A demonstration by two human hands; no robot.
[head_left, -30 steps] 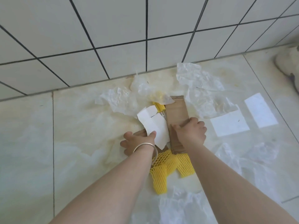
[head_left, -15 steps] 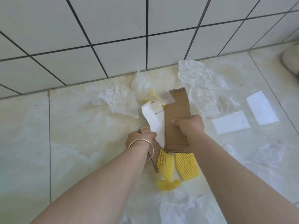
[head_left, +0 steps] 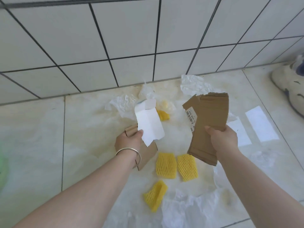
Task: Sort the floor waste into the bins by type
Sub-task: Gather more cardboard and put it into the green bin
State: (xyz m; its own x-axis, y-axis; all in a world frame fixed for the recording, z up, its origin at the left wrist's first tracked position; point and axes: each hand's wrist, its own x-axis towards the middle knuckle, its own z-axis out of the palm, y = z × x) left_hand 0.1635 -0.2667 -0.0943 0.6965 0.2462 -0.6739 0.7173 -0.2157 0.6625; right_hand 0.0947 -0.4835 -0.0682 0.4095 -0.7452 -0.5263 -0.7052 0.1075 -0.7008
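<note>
Head view: left hand (head_left: 130,142) closed around a small brown cardboard piece (head_left: 144,155) with a white paper scrap (head_left: 148,125) pinched on top by the thumb; a bangle (head_left: 129,151) on that wrist. Right hand (head_left: 222,142) closed on the lower edge of a large torn cardboard sheet (head_left: 209,119), thumb in front, label strip (head_left: 190,116) facing up; both loads lifted clear of the floor (head_left: 41,137). Below and between the hands, two yellow foam nets (head_left: 166,165) side by side, a third (head_left: 155,195) nearer the bottom edge, a fourth (head_left: 162,115) partly hidden behind the paper, toward the wall (head_left: 115,38). Crumpled clear plastic film (head_left: 192,84) along the wall's foot and more near the bottom edge; two flat white paper slips (head_left: 261,125) toward the right edge of the floor; a shoe (head_left: 289,84) at the far right. No bins in sight, save perhaps a green blur at the left edge, too unclear to name. Likely step: carrying the paper and cardboard to the paper bin. Best done by keeping the thumb pressed on the white scrap so it cannot slide off the small piece, holding the big sheet lower down or flatter against its floppy torn top, and dropping both loads together, foam and film left for later trips.
</note>
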